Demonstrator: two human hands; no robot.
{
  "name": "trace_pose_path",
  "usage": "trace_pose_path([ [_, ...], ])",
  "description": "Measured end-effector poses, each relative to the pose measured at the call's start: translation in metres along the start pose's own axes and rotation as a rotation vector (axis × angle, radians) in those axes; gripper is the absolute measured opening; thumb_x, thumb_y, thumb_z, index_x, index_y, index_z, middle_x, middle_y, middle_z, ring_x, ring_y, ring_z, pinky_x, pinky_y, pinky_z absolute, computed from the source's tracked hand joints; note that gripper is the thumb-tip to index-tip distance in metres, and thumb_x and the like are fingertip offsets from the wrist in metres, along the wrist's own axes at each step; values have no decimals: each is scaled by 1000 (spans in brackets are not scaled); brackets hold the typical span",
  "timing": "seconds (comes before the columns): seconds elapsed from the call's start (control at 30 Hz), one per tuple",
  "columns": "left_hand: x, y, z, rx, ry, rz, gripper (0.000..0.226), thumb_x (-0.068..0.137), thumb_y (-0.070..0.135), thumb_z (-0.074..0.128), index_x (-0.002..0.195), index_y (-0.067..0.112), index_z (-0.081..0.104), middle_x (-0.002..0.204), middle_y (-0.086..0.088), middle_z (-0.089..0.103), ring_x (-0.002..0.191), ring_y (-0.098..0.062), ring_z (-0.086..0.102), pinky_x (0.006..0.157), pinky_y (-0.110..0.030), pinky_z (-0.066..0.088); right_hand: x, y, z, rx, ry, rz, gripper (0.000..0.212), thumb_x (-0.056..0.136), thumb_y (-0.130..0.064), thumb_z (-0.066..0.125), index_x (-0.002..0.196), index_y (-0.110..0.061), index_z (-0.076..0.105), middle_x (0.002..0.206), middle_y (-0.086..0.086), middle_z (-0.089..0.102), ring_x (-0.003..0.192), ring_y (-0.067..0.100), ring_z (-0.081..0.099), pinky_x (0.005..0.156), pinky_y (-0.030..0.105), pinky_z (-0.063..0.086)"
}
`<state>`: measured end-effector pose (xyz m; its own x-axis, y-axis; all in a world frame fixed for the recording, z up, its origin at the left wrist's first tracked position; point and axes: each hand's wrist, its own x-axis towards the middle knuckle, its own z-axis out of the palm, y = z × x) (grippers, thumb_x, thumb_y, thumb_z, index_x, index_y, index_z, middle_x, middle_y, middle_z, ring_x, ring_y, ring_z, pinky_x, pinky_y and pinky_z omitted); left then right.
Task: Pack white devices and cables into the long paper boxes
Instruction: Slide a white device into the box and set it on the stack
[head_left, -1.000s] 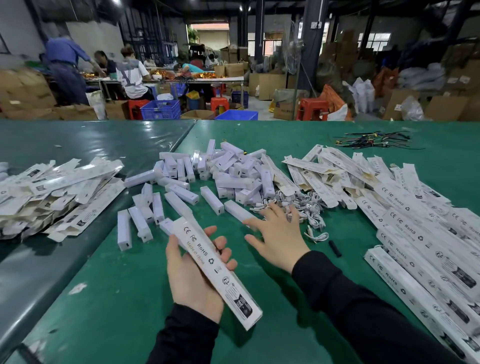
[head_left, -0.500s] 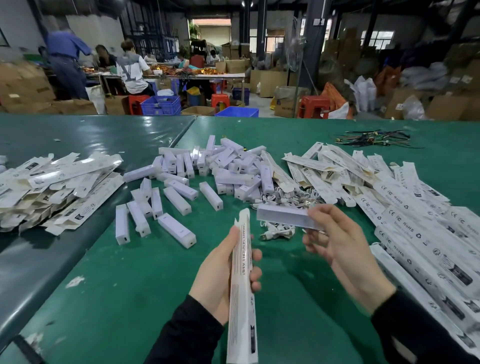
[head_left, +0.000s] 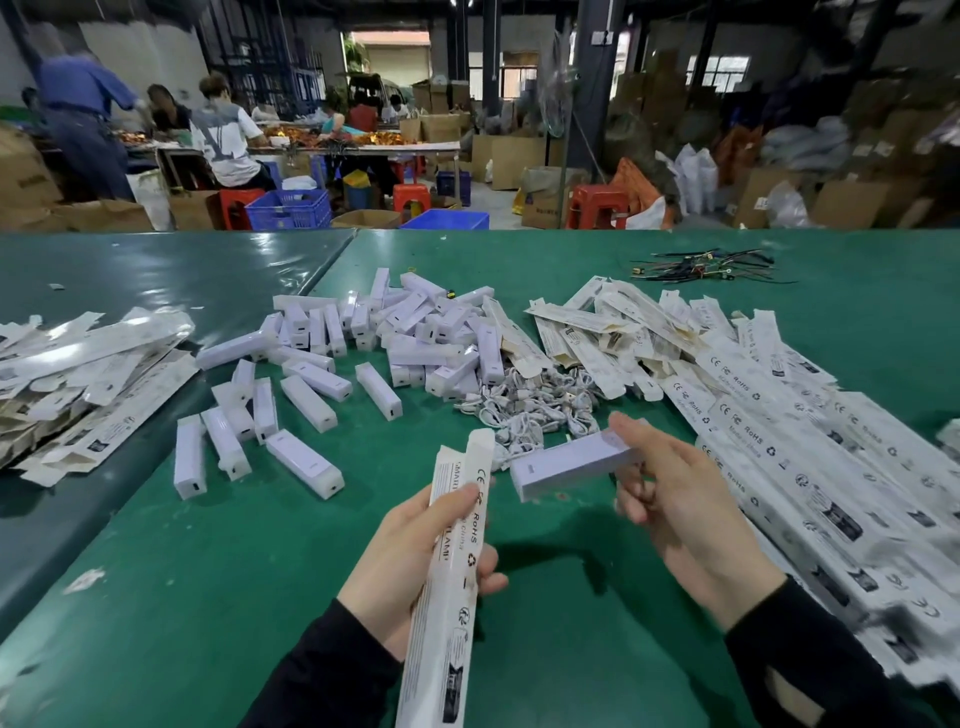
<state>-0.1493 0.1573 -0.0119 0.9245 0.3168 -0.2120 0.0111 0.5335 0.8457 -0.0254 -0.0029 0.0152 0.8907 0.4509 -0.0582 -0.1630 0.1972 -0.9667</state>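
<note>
My left hand (head_left: 415, 561) grips the box (head_left: 449, 577) upright, its open end up. Just right of that end, my right hand (head_left: 675, 499) pinches a device (head_left: 569, 464) level above the table (head_left: 208, 571).

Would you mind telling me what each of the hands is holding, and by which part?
Left hand grips a long paper box around its middle; right hand pinches a white device by its right end.
</note>
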Motion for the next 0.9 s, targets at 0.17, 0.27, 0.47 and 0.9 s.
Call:
trace_pose_path([
  [0.17, 3, 3, -2, -33, -58, -80, 50, 78, 38, 56, 111, 1, 60, 61, -7, 54, 47, -17, 52, 40, -25, 47, 3, -4, -8, 158, 51, 119, 46, 66, -56, 72, 69, -16, 50, 44, -6, 27, 31, 7, 21, 37, 17, 25],
  [0.27, 0, 13, -3, -242, -197, -303, 37, 87, 37, 42, 95, 3, 52, 60, -11, 53, 30, -15, 42, 28, -17, 37, 5, -7, -13, 284, 43, 182, 36, 77, -51, 63, 80, -15, 58, 46, -7, 25, 30, 4, 19, 29, 15, 22],
  [0.47, -7, 6, 5, -100, -181, -256, 57, 62, 24, 90, 104, 1, 61, 61, -10, 54, 34, -17, 48, 35, -24, 46, 7, -8, -15, 416, 53, 231, 36, 77, -39, 70, 100, -12, 62, 49, -5, 45, 36, 6, 38, 36, 14, 36],
  [0.9, -14, 4, 9, 28, -558, -333, 55, 89, 32, 48, 135, 15, 22, 67, -14, 48, 30, -17, 51, 30, -22, 45, 2, -13, -15, 49, 124, -126, 36, 72, -47, 68, 84, -15, 59, 51, -5, 41, 36, 5, 30, 34, 15, 24],
])
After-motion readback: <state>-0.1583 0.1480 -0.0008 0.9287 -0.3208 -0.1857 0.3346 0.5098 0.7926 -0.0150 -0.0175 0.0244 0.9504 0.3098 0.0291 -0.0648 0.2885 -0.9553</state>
